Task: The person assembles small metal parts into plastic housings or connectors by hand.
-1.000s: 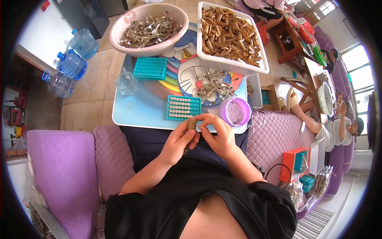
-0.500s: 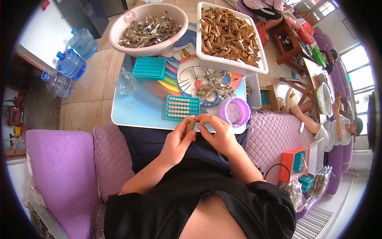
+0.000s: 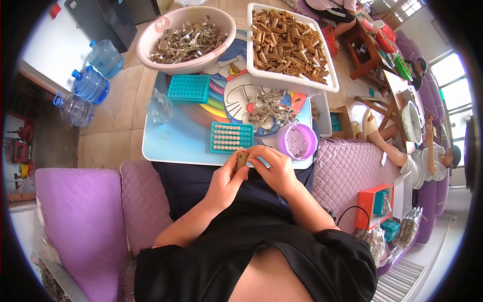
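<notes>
My left hand [image 3: 225, 182] is closed around a small brown cardboard tube [image 3: 242, 159], held upright between thumb and fingers at the table's near edge. Close against its upper right side, my right hand [image 3: 277, 172] has thumb and fingertips pinched together; whatever they hold is too small to make out. Just beyond my hands lies a teal rack [image 3: 246, 141] with rows of round whitish pieces [image 3: 226, 137] filling its left part. To the right stands a purple tub [image 3: 310, 146] of whitish bits. A pile of small clear-and-metallic pieces [image 3: 274, 108] lies behind it.
A pink basin [image 3: 146, 48] of similar pieces and a white bin [image 3: 289, 80] of brown tubes stand at the back. A second teal rack [image 3: 188, 88] and a clear jug [image 3: 160, 108] are at left. Water bottles [image 3: 90, 84] stand on the floor. Another person [image 3: 427, 163] sits far right.
The view has shifted slightly. My hands stay together at the brown tube, with the right fingertips drawn in a little closer to its upper end.
</notes>
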The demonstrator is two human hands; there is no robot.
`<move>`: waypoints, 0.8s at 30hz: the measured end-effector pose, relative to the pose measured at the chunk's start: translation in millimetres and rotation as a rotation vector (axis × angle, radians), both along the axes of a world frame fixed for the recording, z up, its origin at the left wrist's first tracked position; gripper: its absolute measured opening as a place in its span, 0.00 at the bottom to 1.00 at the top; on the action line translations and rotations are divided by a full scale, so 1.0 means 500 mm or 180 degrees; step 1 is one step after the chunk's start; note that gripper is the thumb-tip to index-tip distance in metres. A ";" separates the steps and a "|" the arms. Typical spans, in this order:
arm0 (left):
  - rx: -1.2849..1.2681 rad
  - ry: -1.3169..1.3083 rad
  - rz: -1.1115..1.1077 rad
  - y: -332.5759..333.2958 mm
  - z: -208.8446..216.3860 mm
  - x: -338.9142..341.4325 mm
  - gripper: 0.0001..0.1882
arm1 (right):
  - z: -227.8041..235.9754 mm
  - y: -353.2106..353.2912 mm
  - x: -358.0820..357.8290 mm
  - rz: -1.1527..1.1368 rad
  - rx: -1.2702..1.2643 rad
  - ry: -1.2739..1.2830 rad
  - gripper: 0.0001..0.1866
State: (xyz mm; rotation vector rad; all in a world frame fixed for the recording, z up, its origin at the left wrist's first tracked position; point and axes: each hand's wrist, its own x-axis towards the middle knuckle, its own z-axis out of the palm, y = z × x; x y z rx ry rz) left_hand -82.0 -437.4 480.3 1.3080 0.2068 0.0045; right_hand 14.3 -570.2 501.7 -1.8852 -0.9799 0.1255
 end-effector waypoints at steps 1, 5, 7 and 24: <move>0.0008 -0.0010 0.0013 -0.002 -0.003 0.001 0.21 | 0.001 0.000 0.000 -0.0005 0.0004 0.0000 0.06; -0.0117 0.0092 -0.0030 0.002 -0.013 0.001 0.21 | 0.003 0.003 0.000 0.0018 -0.0011 0.0137 0.07; -0.0634 0.0146 -0.0030 0.002 -0.017 0.002 0.21 | 0.007 0.004 0.001 -0.0006 -0.0020 0.0176 0.07; -0.0896 0.0186 0.0019 0.005 -0.036 0.008 0.21 | -0.024 0.018 -0.001 -0.0265 0.0095 -0.0580 0.06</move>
